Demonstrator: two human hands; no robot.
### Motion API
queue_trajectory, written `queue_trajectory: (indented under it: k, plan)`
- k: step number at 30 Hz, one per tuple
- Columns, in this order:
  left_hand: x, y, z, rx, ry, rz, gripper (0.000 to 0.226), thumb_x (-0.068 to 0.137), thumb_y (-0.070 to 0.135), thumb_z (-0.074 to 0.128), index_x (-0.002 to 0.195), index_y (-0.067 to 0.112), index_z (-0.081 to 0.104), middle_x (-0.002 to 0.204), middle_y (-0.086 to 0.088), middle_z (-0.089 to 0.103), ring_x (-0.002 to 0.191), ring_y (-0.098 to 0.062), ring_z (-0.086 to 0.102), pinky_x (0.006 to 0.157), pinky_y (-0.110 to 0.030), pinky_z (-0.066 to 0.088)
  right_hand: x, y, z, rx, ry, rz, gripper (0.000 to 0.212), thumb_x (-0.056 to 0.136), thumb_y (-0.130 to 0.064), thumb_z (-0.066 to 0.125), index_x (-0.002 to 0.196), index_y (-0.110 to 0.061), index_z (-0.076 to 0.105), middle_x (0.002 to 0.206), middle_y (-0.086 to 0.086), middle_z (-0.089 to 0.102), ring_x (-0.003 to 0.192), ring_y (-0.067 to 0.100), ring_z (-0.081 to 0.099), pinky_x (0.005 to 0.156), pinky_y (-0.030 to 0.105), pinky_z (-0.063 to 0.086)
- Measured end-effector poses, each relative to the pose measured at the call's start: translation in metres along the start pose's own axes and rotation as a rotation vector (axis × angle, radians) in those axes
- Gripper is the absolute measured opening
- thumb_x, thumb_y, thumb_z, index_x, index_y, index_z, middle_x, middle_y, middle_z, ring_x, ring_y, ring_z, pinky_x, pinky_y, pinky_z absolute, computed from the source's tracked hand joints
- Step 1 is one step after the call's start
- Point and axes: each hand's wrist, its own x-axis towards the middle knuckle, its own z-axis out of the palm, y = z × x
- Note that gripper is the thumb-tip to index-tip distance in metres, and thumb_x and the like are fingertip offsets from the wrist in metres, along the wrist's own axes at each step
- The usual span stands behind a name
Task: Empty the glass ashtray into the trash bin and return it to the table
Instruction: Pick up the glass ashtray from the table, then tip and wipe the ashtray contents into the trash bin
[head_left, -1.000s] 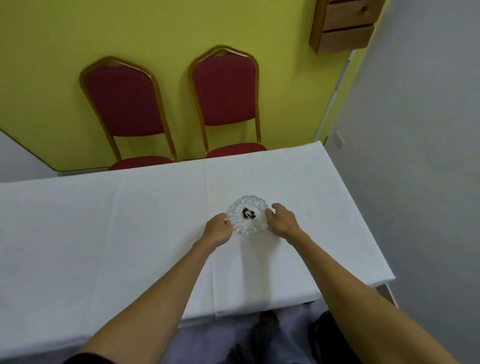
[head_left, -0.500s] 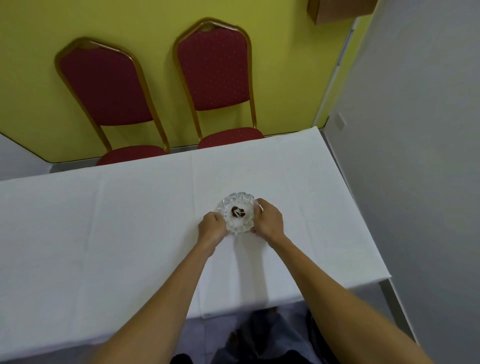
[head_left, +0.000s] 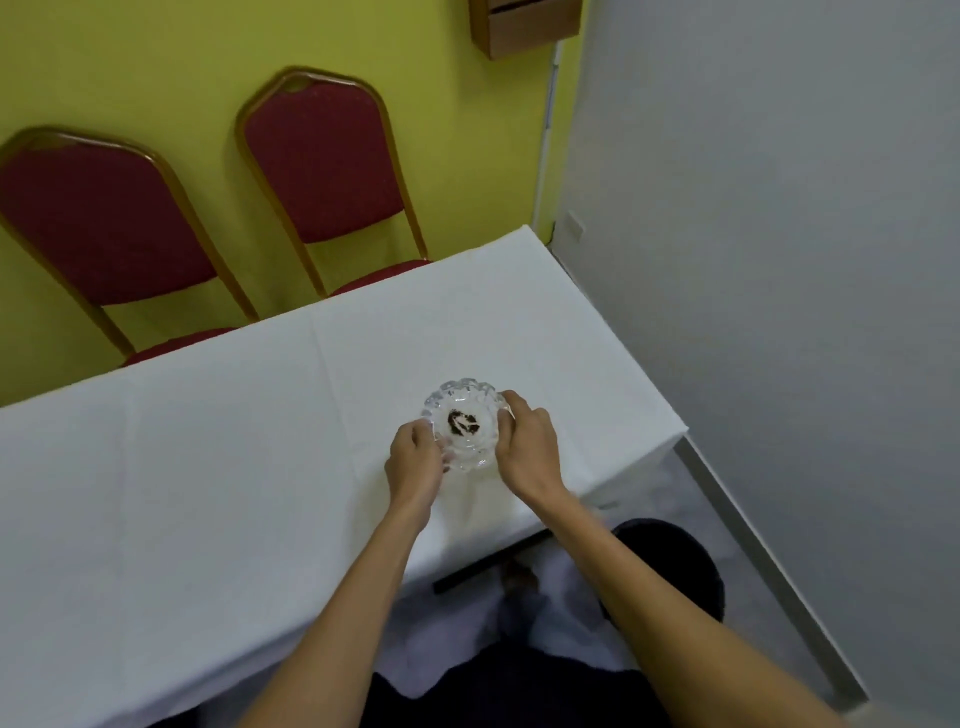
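A: Where is the ashtray (head_left: 464, 423)?
B: Near the right end of the table (head_left: 234, 467), over the white cloth, with dark bits in its bowl. I cannot tell if it rests on the cloth or is just off it.
A: And the hands?
B: The left hand (head_left: 415, 460) grips its left rim, the right hand (head_left: 530, 447) its right rim, fingers curled around the glass.
A: Behind the table?
B: Two red chairs (head_left: 332, 166) against a yellow wall (head_left: 156, 67).

My one view sits on the wearer's head, looking steeply down and forward, close over the table (head_left: 218, 467), facing the yellow wall (head_left: 156, 62).
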Motion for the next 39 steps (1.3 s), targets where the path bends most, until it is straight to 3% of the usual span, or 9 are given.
queue_trajectory:
  k: [5,10,14,18,23,28,31,35,39]
  plan:
    - [-0.051,-0.009,0.016,0.104,-0.115,0.095,0.035,0.102,0.036,0.036,0.107,0.02,0.068,0.092,-0.002,0.075,0.068,-0.005,0.066,0.055,-0.017,0.048,-0.056,0.029,-0.025,0.0,0.163,0.11,0.041,0.106,-0.031,0.029,0.142,-0.026,0.047,0.11,0.013,0.061,0.093,0.012,0.038,0.08,0.026,0.031]
    - [-0.097,-0.031,0.05,0.237,-0.239,0.153,0.044,0.1,0.042,0.035,0.102,0.016,0.072,0.101,-0.004,0.077,0.098,-0.026,0.068,0.093,-0.042,0.053,-0.11,0.067,-0.057,0.053,0.333,0.166,0.035,0.104,-0.033,0.028,0.122,-0.026,0.057,0.111,0.006,0.063,0.1,0.018,0.05,0.08,0.03,0.038]
    - [-0.129,-0.051,0.088,0.295,-0.319,0.192,0.043,0.099,0.039,0.037,0.1,0.014,0.073,0.104,-0.007,0.076,0.101,-0.029,0.068,0.092,-0.042,0.054,-0.143,0.105,-0.087,0.066,0.43,0.272,0.035,0.104,-0.035,0.031,0.123,-0.027,0.06,0.112,0.006,0.065,0.1,0.017,0.051,0.082,0.03,0.037]
    - [-0.154,-0.073,0.128,0.346,-0.42,0.24,0.037,0.104,0.028,0.04,0.084,0.01,0.065,0.088,-0.009,0.069,0.083,-0.022,0.059,0.073,-0.035,0.042,-0.166,0.151,-0.108,0.041,0.505,0.389,0.036,0.104,-0.035,0.034,0.127,-0.028,0.06,0.115,0.011,0.067,0.108,0.026,0.057,0.085,0.029,0.038]
    - [-0.169,-0.104,0.181,0.465,-0.519,0.239,0.037,0.104,0.023,0.04,0.103,0.003,0.072,0.095,-0.009,0.074,0.089,-0.022,0.061,0.07,-0.028,0.035,-0.176,0.215,-0.125,0.018,0.569,0.483,0.037,0.103,-0.035,0.035,0.129,-0.029,0.061,0.119,0.005,0.07,0.112,0.023,0.06,0.095,0.037,0.049]
    - [-0.154,-0.16,0.222,0.54,-0.596,0.203,0.037,0.1,0.025,0.042,0.099,0.008,0.075,0.101,-0.007,0.08,0.1,-0.027,0.07,0.09,-0.036,0.053,-0.181,0.284,-0.107,0.02,0.624,0.536,0.036,0.102,-0.034,0.035,0.124,-0.03,0.063,0.107,0.003,0.074,0.101,0.024,0.066,0.087,0.038,0.054]
    - [-0.135,-0.196,0.246,0.58,-0.647,0.207,0.034,0.101,0.026,0.043,0.106,0.013,0.074,0.104,-0.006,0.079,0.103,-0.027,0.069,0.095,-0.039,0.052,-0.172,0.332,-0.086,0.035,0.653,0.569,0.035,0.103,-0.031,0.035,0.123,-0.028,0.064,0.105,0.003,0.073,0.099,0.024,0.064,0.083,0.034,0.052]
    - [-0.101,-0.236,0.274,0.615,-0.746,0.22,0.037,0.099,0.031,0.041,0.128,0.026,0.064,0.126,-0.003,0.071,0.117,-0.027,0.064,0.103,-0.045,0.05,-0.155,0.38,-0.053,0.061,0.656,0.605,0.035,0.101,-0.036,0.031,0.113,-0.032,0.063,0.097,0.0,0.071,0.093,0.022,0.064,0.079,0.04,0.056]
    - [-0.061,-0.274,0.307,0.653,-0.794,0.277,0.039,0.103,0.032,0.038,0.132,0.025,0.064,0.129,-0.003,0.07,0.119,-0.026,0.063,0.105,-0.042,0.048,-0.128,0.434,-0.027,0.063,0.647,0.584,0.036,0.102,-0.036,0.03,0.115,-0.032,0.063,0.1,-0.002,0.072,0.097,0.021,0.064,0.082,0.04,0.056]
